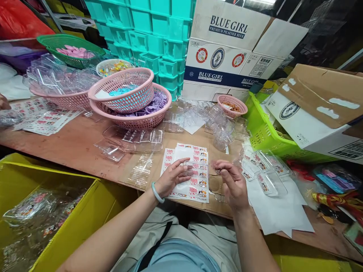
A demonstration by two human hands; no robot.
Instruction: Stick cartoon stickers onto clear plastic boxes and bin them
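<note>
- Behind my sticker sheets (pixel 202 194) on the brown table (pixel 76 139) rise teal crates (pixel 159 37) and a beer carton (pixel 218 56).
- Over the sheets, my left hand (pixel 171 179) grips a clear case (pixel 200 168) with slightly spread fingers.
- Right of the sheets, my right hand (pixel 235 185) curls thumbward; I cannot tell whether it holds anything.

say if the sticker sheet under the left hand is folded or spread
Spread: the sticker sheet lies flat, its printed rows facing up.
</note>
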